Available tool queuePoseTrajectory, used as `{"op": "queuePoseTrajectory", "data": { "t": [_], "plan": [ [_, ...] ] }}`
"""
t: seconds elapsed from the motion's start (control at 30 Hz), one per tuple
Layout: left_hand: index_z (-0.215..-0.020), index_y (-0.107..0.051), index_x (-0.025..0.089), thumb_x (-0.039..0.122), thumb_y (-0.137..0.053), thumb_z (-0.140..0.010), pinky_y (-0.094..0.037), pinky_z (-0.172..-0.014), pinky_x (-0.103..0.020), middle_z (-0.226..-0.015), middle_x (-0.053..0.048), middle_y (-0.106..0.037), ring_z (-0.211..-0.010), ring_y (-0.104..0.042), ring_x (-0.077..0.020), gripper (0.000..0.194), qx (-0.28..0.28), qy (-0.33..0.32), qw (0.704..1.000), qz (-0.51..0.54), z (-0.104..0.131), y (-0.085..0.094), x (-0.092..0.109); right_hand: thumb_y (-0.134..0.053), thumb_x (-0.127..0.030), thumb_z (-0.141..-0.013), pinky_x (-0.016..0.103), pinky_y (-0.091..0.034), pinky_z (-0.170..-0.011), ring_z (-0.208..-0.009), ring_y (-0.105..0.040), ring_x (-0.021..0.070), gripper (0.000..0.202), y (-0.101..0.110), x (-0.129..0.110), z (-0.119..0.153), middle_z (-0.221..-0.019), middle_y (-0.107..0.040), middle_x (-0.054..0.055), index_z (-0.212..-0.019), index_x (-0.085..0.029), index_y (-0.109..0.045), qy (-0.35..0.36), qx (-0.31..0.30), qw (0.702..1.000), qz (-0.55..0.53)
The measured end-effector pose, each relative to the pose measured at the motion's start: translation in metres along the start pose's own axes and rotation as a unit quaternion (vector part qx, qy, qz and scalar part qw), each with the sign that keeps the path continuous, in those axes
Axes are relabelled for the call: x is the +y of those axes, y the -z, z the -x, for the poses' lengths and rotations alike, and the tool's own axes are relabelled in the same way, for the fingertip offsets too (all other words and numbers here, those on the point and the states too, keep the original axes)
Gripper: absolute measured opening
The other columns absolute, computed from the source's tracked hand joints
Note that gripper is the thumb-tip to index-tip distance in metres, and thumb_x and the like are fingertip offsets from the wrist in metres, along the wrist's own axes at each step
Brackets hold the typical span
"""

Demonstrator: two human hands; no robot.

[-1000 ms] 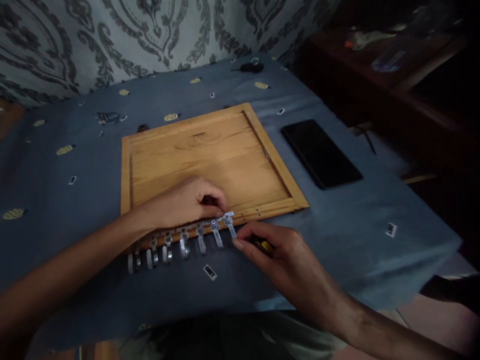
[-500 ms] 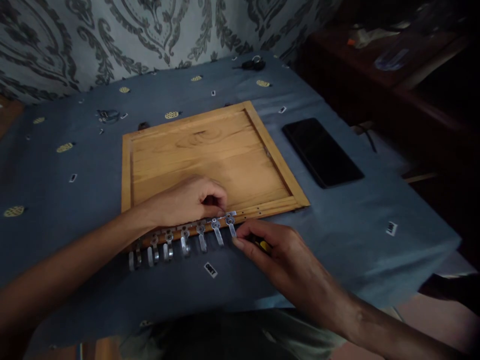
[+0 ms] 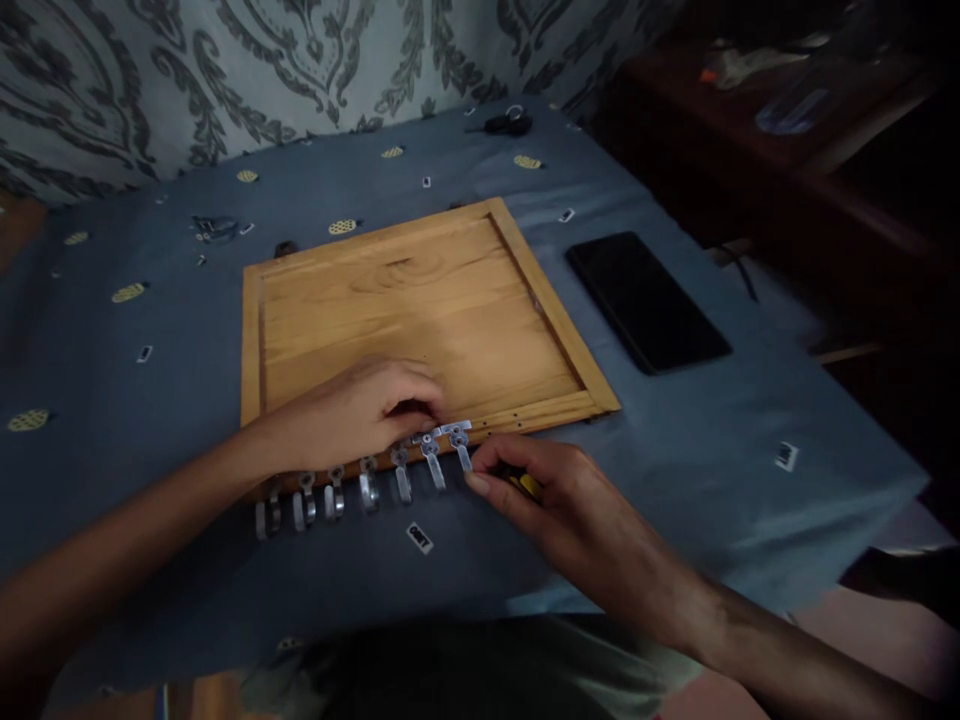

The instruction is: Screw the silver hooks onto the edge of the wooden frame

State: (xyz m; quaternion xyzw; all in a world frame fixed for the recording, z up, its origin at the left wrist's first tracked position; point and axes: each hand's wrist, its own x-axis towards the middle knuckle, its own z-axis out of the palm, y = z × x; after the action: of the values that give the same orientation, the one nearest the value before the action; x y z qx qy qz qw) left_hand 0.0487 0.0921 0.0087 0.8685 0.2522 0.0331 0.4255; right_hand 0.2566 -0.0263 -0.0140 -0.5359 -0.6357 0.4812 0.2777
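A framed wooden board (image 3: 420, 300) lies on the table, with a row of metal hooks (image 3: 369, 488) along its near edge. My left hand (image 3: 367, 400) rests over that edge, thumb and fingers pressed together beside the hooks' top plates; whatever they pinch is hidden. With thumb and forefinger, my right hand (image 3: 566, 495) grips the lower end of the rightmost metal hook (image 3: 460, 442). A black-and-yellow handle (image 3: 525, 482) shows inside my right palm; the rest of it is covered. Small dark holes dot the wood right of that hook.
A black phone (image 3: 649, 300) lies right of the board on the blue tablecloth (image 3: 750, 480). Keys (image 3: 510, 122) lie at the back, and small metal pieces (image 3: 214, 230) sit at the back left. A dark reddish piece of furniture (image 3: 750, 150) stands beyond the right edge.
My left fingers have shifted slightly left, away from the rightmost hook's plate, showing more of it. That hook has turned a little. My right hand keeps its grip.
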Motion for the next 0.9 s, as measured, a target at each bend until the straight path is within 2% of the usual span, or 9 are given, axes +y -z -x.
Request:
{"op": "queuePoseTrajectory", "data": {
  "t": [0.13,0.37,0.9],
  "plan": [
    [-0.098,-0.076,0.018,0.005,-0.058,-0.097,-0.048,-0.079,-0.022,-0.092,0.000,-0.072,-0.087,-0.067,-0.0114,0.022,0.019,-0.023,1.000,0.001,0.0058,-0.0035,-0.0025,-0.058,-0.027,-0.098,0.025,-0.039,-0.060,-0.063,-0.054,0.0116,0.020,-0.0001,0.0005,-0.0003,-0.070,-0.063,-0.004,-0.079,-0.022,-0.063,0.004,-0.003,1.000,-0.008],
    [-0.095,-0.076,0.016,0.002,-0.057,-0.097,-0.047,-0.076,-0.021,-0.090,0.000,-0.069,-0.083,-0.066,-0.0098,0.023,0.034,-0.054,0.998,-0.022,0.0087,-0.0055,-0.0029,-0.057,-0.027,-0.098,0.026,-0.040,-0.062,-0.064,-0.056,0.0126,0.019,0.0002,0.0014,-0.0011,-0.071,-0.064,-0.003,-0.081,-0.022,-0.063,0.006,-0.008,1.000,-0.007],
    [-0.097,-0.075,0.017,0.007,-0.057,-0.100,-0.048,-0.077,-0.022,-0.091,0.000,-0.069,-0.085,-0.067,-0.0110,0.021,0.027,-0.058,0.998,-0.023,0.0112,-0.0052,-0.0068,-0.056,-0.029,-0.099,0.027,-0.039,-0.061,-0.065,-0.053,0.0122,0.022,0.0033,0.0027,-0.0037,-0.072,-0.062,-0.003,-0.079,-0.022,-0.059,0.012,-0.022,1.000,-0.004]
  ]
}}
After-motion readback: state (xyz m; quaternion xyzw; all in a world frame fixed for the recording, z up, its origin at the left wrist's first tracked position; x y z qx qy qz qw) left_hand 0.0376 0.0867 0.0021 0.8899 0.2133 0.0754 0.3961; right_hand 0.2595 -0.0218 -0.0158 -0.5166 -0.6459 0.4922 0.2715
